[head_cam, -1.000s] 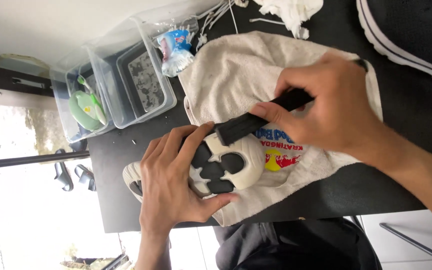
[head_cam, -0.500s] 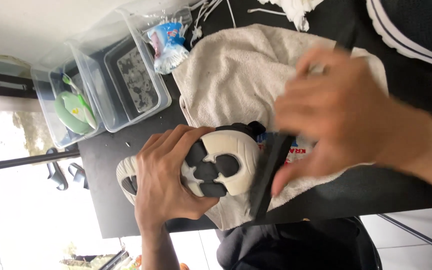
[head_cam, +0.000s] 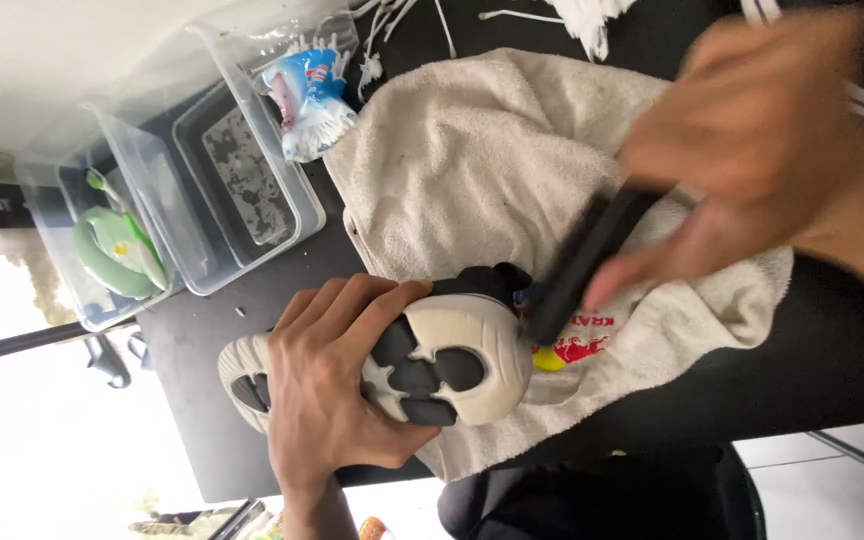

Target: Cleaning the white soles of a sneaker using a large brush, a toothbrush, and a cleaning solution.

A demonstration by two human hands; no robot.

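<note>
Right now: left hand (head_cam: 327, 390) clamped on upturned shoe (head_cam: 402, 365), right hand (head_cam: 752, 160) gripping dark brush (head_cam: 582, 262).
Risk: blurred, fast stroke could slip off sole onto towel (head_cam: 472, 160).

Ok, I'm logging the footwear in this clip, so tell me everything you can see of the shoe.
The shoe lies sole up at the edge of a beige towel on a black table. Its sole is cream, rubbery-looking, with dark grey cut-out patches; a bit of black upper shows beside the heel. The left hand clamps over its middle, hiding that part. The right hand, blurred, holds a black brush whose end meets the sole's rim.
</note>
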